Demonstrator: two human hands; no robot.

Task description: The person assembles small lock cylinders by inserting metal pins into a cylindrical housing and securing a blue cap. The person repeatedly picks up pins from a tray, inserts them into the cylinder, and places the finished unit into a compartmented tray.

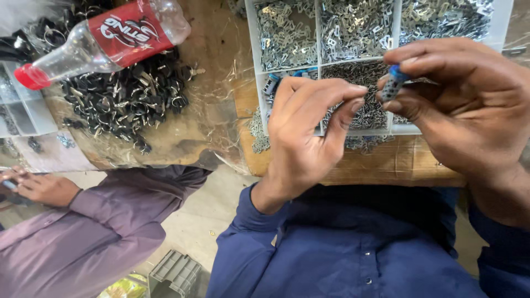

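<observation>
Blue-capped small grey connector part (393, 84) pinched in our right hand (469, 110), fingertips closed narrow on it, above near edge of compartment tray (253, 38). Our left hand (309, 132) just beside it, thumb and fingers drawn together; we cannot tell whether they hold anything. Tray compartments full of small metal clips (353, 27). Far left: pile of black rings (127, 96), plastic bottle (105, 38) with red cap lying on it. Near left: another person's hand (41, 187), purple sleeve.

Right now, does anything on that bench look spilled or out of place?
Yes. Small metal clips have spilled outside the divided tray, onto the wooden bench along its near edge. An empty plastic bottle also lies on its side atop the heap of black parts.
</observation>
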